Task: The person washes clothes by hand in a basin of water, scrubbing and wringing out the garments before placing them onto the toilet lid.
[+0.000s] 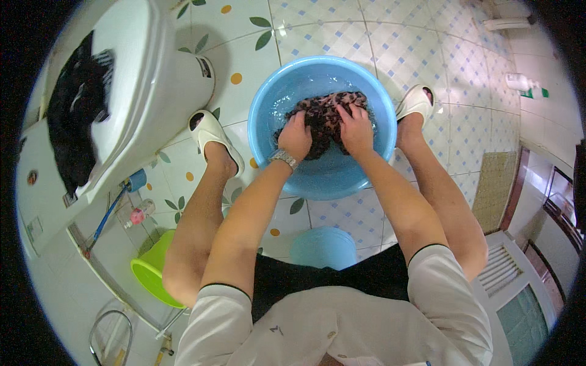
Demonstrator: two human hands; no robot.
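A wet cloth [323, 119] with a pink and black pattern lies bunched up in a round light-blue basin [257, 131] of water. What kind of garment it is, I cannot make out. My left hand [295, 138], with a metal-banded watch [284, 159] on the wrist, has its fingers curled into the cloth's left side. On the right side, my right hand [356, 129] grips the same cloth, thumb and fingers bent into its folds. The fingertips of both hands are partly hidden by the fabric.
The basin stands on a tiled floor [317, 36] between my slippered feet. A white toilet [143, 79] with black clothing [76, 116] on its lid is at left. A blue bucket [323, 247] and a green basin [149, 271] stand nearer; a white bottle [517, 82] is at far right.
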